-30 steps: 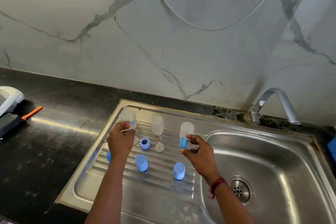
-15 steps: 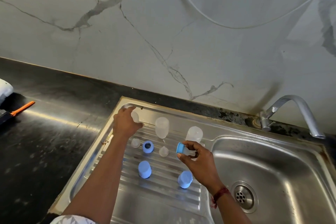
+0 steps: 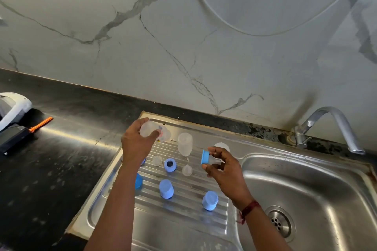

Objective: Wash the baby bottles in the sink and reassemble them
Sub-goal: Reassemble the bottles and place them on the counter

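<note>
Lifted since half a second ago, the clear baby bottle (image 3: 161,132) is now off the far left corner of the drainboard (image 3: 183,216). My left grip (image 3: 136,144) curls round it and holds it tilted above the steel. I cannot tell which way its mouth faces. My right grip (image 3: 224,169) stays where it was, pinching the blue collar (image 3: 205,156) with a clear teat seated in it. It is to the right of the bottle and apart from it.

I judge the washing done and reassembly under way: bottle and collar are both in hand, so mating and screwing them comes next.

A second bottle (image 3: 185,143) and a third bottle (image 3: 221,145) stand on the drainboard, the third partly behind my right grip. A loose collar (image 3: 170,165), loose teats (image 3: 187,169) and blue caps (image 3: 166,188) wait nearer me.
</note>
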The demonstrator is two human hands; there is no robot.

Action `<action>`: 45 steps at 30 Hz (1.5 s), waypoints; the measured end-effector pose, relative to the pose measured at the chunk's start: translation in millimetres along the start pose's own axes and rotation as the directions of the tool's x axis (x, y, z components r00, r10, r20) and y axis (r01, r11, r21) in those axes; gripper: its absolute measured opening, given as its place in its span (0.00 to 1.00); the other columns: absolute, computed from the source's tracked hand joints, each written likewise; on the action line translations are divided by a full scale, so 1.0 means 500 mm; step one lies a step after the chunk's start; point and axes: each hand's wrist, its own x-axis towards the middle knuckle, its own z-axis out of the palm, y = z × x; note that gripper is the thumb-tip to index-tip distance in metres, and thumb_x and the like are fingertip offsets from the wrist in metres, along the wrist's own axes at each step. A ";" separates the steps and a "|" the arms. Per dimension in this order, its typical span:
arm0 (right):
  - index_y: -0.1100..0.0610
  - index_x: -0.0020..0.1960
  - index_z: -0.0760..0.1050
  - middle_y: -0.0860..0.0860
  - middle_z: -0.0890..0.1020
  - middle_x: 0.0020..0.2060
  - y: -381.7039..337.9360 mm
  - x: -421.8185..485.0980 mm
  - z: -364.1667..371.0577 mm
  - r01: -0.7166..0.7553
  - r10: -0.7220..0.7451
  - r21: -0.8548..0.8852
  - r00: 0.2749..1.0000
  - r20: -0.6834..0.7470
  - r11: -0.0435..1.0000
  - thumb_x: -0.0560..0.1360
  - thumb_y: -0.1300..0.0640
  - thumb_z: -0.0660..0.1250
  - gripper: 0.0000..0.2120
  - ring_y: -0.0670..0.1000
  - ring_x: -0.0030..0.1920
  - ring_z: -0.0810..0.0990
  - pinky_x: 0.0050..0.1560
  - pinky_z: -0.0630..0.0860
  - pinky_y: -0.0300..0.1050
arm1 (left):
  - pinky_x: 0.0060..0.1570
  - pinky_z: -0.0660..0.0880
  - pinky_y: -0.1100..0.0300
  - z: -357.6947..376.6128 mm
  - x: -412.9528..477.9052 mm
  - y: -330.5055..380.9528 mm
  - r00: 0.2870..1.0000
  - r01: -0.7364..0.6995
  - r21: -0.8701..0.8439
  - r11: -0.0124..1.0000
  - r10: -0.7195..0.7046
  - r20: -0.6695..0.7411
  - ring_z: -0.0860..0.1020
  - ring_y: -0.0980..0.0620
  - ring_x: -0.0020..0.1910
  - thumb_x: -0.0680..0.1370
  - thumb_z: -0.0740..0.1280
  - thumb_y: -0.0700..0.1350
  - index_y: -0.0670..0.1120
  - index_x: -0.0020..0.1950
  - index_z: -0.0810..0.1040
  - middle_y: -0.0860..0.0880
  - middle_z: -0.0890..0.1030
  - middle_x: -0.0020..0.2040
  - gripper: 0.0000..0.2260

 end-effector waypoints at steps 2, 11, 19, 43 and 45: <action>0.51 0.58 0.79 0.45 0.78 0.53 -0.016 -0.007 -0.005 0.024 -0.024 0.038 1.000 0.001 0.999 0.71 0.67 0.75 0.19 0.49 0.40 0.80 0.42 0.81 0.43 | 0.49 0.81 0.56 -0.022 -0.033 0.007 0.998 0.057 -0.199 0.978 -0.048 0.047 0.80 0.48 0.55 0.74 0.74 0.45 0.49 0.66 0.76 0.46 0.79 0.61 0.21; 0.52 0.57 0.79 0.46 0.80 0.54 -0.041 -0.067 -0.036 0.069 -0.079 0.140 0.995 0.067 0.988 0.71 0.71 0.72 0.20 0.51 0.42 0.80 0.45 0.82 0.46 | 0.46 0.83 0.51 0.001 -0.202 0.040 0.942 0.277 -0.645 0.712 -0.067 0.330 0.81 0.42 0.58 0.70 0.72 0.41 0.45 0.65 0.76 0.46 0.80 0.60 0.23; 0.54 0.58 0.78 0.49 0.79 0.55 -0.021 -0.114 -0.093 0.058 -0.065 0.206 0.998 0.027 0.977 0.72 0.73 0.71 0.20 0.49 0.40 0.79 0.43 0.81 0.44 | 0.44 0.83 0.54 0.053 -0.272 0.061 0.879 0.385 -0.669 0.636 -0.030 0.476 0.84 0.45 0.54 0.70 0.73 0.40 0.47 0.62 0.78 0.48 0.84 0.55 0.21; 0.68 0.50 0.79 0.64 0.82 0.34 -0.031 -0.120 -0.112 -0.244 0.247 0.249 0.969 0.019 0.937 0.78 0.45 0.66 0.23 0.57 0.30 0.79 0.36 0.80 0.48 | 0.43 0.83 0.54 0.075 -0.277 0.084 0.833 0.343 -0.608 0.716 0.068 0.550 0.83 0.47 0.53 0.71 0.71 0.26 0.46 0.59 0.79 0.48 0.84 0.52 0.21; 0.69 0.49 0.78 0.64 0.81 0.32 -0.031 -0.119 -0.111 -0.301 0.308 0.224 0.951 0.007 0.927 0.77 0.42 0.66 0.28 0.57 0.27 0.78 0.32 0.79 0.47 | 0.43 0.83 0.53 0.078 -0.280 0.080 0.833 0.345 -0.602 0.720 0.059 0.549 0.83 0.46 0.53 0.72 0.70 0.26 0.46 0.59 0.79 0.48 0.84 0.53 0.21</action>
